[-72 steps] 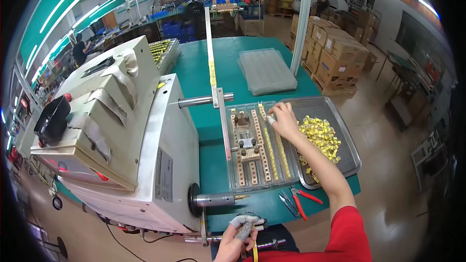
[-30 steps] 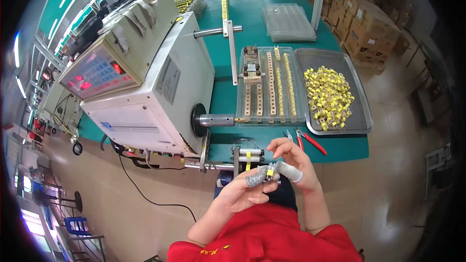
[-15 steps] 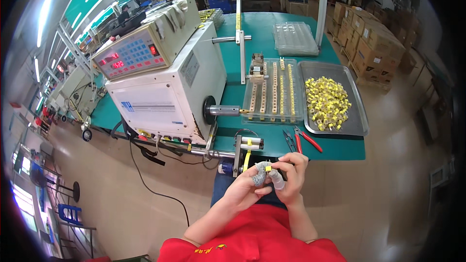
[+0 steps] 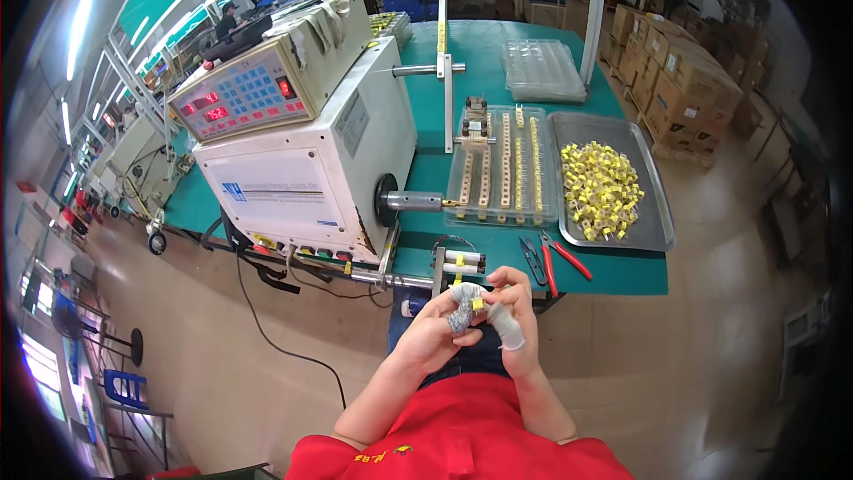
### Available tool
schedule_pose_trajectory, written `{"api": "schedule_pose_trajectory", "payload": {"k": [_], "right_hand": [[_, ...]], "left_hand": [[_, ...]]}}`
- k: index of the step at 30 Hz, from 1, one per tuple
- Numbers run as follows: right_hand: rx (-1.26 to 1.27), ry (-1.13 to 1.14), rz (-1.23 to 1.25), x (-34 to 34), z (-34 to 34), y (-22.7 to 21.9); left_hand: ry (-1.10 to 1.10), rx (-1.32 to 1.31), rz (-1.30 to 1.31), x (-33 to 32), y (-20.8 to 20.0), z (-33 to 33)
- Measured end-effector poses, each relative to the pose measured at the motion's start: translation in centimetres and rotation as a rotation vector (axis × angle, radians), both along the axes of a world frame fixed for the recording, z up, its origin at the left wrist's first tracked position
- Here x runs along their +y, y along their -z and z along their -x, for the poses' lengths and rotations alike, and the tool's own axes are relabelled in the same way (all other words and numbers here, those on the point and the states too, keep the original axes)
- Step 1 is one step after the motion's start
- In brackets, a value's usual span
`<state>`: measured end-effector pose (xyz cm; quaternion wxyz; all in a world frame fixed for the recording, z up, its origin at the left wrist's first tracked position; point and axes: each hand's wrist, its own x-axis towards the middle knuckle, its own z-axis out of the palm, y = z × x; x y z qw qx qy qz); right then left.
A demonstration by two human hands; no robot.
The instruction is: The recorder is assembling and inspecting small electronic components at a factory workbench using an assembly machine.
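Observation:
A small yellow wound coil bobbin (image 4: 479,305) is pinched between my two hands, just above my lap. Gripping it from one side, my left hand (image 4: 428,336) has grey wrapping on its fingers. On the other side my right hand (image 4: 517,316), with a pale cover on one finger, closes on the same coil with bent fingers. The fingertips hide part of the coil. Just beyond them, a yellow tape strip (image 4: 458,282) hangs at the small roller bracket (image 4: 461,263) on the table's front edge.
The white winding machine (image 4: 284,188) with its spindle (image 4: 416,202) stands left, a control box (image 4: 244,89) on top. A clear tray (image 4: 545,213) of bobbins, a metal tray (image 4: 653,227) of yellow coils, black snips (image 4: 533,260) and red-handled pliers (image 4: 569,260) occupy the green table.
Both hands have moved slightly left and up with the coil, which is turned differently between the fingers. The digits on the control box display have changed.

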<state>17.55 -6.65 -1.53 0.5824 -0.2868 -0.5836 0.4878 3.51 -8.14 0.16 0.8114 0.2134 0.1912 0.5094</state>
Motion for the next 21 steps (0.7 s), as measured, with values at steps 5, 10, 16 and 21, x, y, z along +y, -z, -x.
{"api": "schedule_pose_trajectory", "payload": {"k": [5, 10, 16, 21], "right_hand": [[0.156, -0.058, -0.075, 0.9, 1.2, 0.6], [0.314, -0.234, 0.012, 1.0, 2.0, 0.6], [0.358, -0.247, 0.069, 0.3, 2.8, -0.3], [0.41, -0.272, 0.107, -0.5, 2.9, -0.7]], "left_hand": [[0.022, 0.008, -0.006, 0.7, -0.2, 0.6], [0.012, 0.089, -0.104, 0.8, -0.2, 1.5], [-0.029, 0.164, -0.189, 0.4, -0.4, 1.9], [-0.063, 0.254, -0.263, -0.2, -0.5, 1.9]]}}
